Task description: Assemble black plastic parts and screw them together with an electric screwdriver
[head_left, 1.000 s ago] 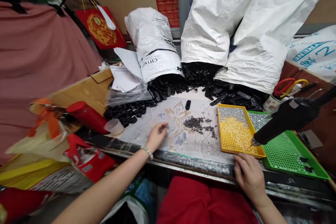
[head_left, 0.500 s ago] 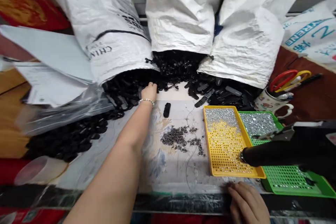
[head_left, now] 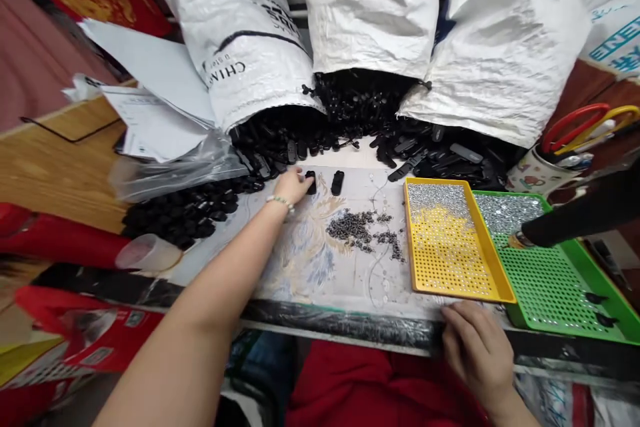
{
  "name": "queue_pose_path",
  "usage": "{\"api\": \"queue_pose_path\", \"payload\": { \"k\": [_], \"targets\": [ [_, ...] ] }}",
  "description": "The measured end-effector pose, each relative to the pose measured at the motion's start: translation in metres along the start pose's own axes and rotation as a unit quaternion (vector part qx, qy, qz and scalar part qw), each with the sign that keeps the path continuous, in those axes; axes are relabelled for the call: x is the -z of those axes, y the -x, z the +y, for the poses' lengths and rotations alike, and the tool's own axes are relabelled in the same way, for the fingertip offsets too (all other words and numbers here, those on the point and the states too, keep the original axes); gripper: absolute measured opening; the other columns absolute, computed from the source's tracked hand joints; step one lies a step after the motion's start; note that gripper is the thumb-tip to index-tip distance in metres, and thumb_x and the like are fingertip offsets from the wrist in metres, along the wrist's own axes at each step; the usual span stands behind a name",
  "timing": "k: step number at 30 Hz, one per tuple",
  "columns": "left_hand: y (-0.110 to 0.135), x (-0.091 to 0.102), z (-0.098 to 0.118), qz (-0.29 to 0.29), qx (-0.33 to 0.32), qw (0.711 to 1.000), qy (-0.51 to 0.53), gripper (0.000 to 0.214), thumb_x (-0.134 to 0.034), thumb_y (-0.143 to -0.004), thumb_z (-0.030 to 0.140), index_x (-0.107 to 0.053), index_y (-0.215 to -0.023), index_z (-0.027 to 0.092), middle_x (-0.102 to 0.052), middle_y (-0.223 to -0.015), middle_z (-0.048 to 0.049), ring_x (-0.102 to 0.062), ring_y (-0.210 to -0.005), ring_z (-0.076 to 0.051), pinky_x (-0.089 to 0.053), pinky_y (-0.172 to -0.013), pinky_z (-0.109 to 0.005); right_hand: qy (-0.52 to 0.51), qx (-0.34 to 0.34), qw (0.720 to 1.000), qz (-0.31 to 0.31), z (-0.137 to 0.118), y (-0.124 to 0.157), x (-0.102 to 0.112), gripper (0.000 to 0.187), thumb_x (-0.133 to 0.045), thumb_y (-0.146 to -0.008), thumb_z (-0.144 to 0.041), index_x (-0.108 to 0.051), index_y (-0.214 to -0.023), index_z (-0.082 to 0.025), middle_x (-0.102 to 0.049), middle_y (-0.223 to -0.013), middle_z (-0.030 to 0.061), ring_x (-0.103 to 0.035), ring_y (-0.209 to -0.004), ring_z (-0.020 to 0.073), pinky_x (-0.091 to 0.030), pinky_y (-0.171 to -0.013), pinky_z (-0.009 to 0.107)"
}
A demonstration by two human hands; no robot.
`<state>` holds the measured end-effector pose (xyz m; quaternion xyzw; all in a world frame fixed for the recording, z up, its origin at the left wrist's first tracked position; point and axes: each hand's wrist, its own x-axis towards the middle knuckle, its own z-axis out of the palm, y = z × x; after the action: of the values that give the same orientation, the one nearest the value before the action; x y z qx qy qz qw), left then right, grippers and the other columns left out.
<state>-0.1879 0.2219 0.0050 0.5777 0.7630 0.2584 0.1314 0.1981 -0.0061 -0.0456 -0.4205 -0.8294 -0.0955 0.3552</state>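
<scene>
My left hand [head_left: 293, 185] lies at the far edge of a printed floral sheet [head_left: 295, 260], with its fingertips on a small black plastic piece [head_left: 311, 181]. A matching black piece [head_left: 337, 182] lies just to its right. A heap of small dark metal beads [head_left: 353, 228] sits mid-sheet. My right hand [head_left: 475, 347] rests on the near table edge below a yellow perforated tray [head_left: 487, 247], its fingers curled and holding nothing visible. Silver and gold rhinestones cover the yellow tray.
A green perforated tray [head_left: 583, 267] adjoins the yellow one, under a black heated tool [head_left: 575, 213]. Black plastic pieces [head_left: 185, 217] spill from white woven sacks [head_left: 375, 13] along the far side. Papers, a plastic bag [head_left: 175, 170], a translucent cup [head_left: 147, 253] and a mug with scissors [head_left: 540, 170] surround the sheet.
My left hand has come back from the black pile onto the sheet, and a second black piece now lies there. The view has shifted, and my right hand has moved little.
</scene>
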Motion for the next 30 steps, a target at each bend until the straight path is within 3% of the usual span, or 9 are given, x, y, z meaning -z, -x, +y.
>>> {"api": "queue_pose_path", "payload": {
  "k": [3,5,10,13,16,18,20,26,30],
  "targets": [
    [-0.016,-0.003,0.025,-0.031,0.053,0.994,0.088,0.022,-0.067,-0.063,0.021,-0.061,-0.083,0.014,-0.068,-0.087,-0.0142,-0.061,-0.100,-0.030,-0.045,-0.089,-0.039,-0.022,-0.026,0.999,-0.022,-0.004,-0.007,0.002,0.022,-0.055,-0.078,-0.006,-0.058,-0.099,-0.012,-0.061,-0.092,0.0111,-0.055,-0.089,0.0218,-0.048,-0.076,0.038],
    [-0.004,-0.001,0.036,-0.055,0.082,0.981,0.164,0.019,-0.067,-0.061,0.015,-0.059,-0.079,0.015,-0.067,-0.078,-0.0118,-0.063,-0.095,-0.030,-0.048,-0.085,-0.039,-0.068,-0.043,0.995,-0.052,-0.007,-0.019,0.010,0.021,-0.052,-0.079,-0.004,-0.057,-0.097,-0.014,-0.060,-0.091,0.0090,-0.054,-0.086,0.0187,-0.048,-0.074,0.034],
    [0.095,0.013,0.032,-0.112,0.136,0.903,0.392,0.018,-0.052,-0.078,0.015,-0.052,-0.096,0.014,-0.062,-0.074,-0.0064,-0.067,-0.080,-0.019,-0.054,-0.070,-0.031,-0.098,-0.002,0.991,-0.094,-0.011,-0.084,0.025,0.020,-0.048,-0.083,-0.009,-0.058,-0.099,-0.014,-0.060,-0.093,0.0089,-0.053,-0.088,0.0181,-0.046,-0.076,0.032],
    [0.162,0.013,0.026,-0.126,0.155,0.843,0.500,0.023,-0.052,-0.081,0.017,-0.051,-0.104,0.016,-0.061,-0.080,-0.0039,-0.066,-0.079,-0.014,-0.053,-0.068,-0.025,-0.043,-0.004,0.989,-0.144,0.002,-0.147,0.008,0.021,-0.042,-0.087,-0.016,-0.061,-0.096,-0.013,-0.062,-0.092,0.0094,-0.054,-0.089,0.0189,-0.045,-0.079,0.032],
    [0.202,0.009,0.024,-0.123,0.229,0.701,0.664,0.023,-0.054,-0.083,0.022,-0.055,-0.106,0.017,-0.061,-0.082,-0.0031,-0.065,-0.077,-0.013,-0.051,-0.063,-0.022,0.061,-0.074,0.955,-0.280,0.029,-0.208,-0.030,0.026,-0.041,-0.088,-0.019,-0.064,-0.100,-0.015,-0.062,-0.104,0.0103,-0.053,-0.099,0.0200,-0.041,-0.089,0.032],
    [0.213,0.006,0.023,-0.107,0.267,0.599,0.747,0.024,-0.049,-0.087,0.029,-0.057,-0.106,0.016,-0.062,-0.084,-0.0045,-0.064,-0.077,-0.014,-0.051,-0.064,-0.023,0.095,-0.097,0.941,-0.311,0.046,-0.242,-0.060,0.026,-0.043,-0.085,-0.015,-0.065,-0.099,-0.012,-0.061,-0.107,0.0140,-0.054,-0.100,0.0231,-0.041,-0.088,0.034],
    [0.215,0.003,0.021,-0.090,0.275,0.543,0.788,0.030,-0.044,-0.090,0.035,-0.058,-0.109,0.016,-0.062,-0.086,-0.0057,-0.063,-0.078,-0.014,-0.051,-0.066,-0.025,0.110,-0.109,0.932,-0.328,0.055,-0.268,-0.091,0.026,-0.045,-0.083,-0.013,-0.066,-0.098,-0.009,-0.062,-0.105,0.0173,-0.056,-0.098,0.0242,-0.042,-0.085,0.034],
    [0.214,-0.003,0.012,-0.113,0.231,0.528,0.810,0.038,-0.059,-0.083,0.034,-0.059,-0.118,0.019,-0.062,-0.090,-0.0061,-0.059,-0.081,-0.014,-0.048,-0.072,-0.026,0.081,-0.089,0.934,-0.336,0.029,-0.329,-0.182,0.029,-0.049,-0.085,-0.020,-0.062,-0.110,-0.017,-0.060,-0.115,0.0100,-0.056,-0.102,0.0178,-0.042,-0.089,0.026],
    [0.216,-0.005,0.009,-0.124,0.211,0.531,0.811,0.040,-0.060,-0.082,0.036,-0.060,-0.119,0.021,-0.061,-0.091,-0.0069,-0.057,-0.083,-0.016,-0.046,-0.075,-0.028,0.123,-0.150,0.940,-0.279,0.026,-0.360,-0.223,0.035,-0.038,-0.089,-0.015,-0.054,-0.119,-0.012,-0.048,-0.129,0.0189,-0.047,-0.117,0.0262,-0.041,-0.094,0.039]
  ]
}}
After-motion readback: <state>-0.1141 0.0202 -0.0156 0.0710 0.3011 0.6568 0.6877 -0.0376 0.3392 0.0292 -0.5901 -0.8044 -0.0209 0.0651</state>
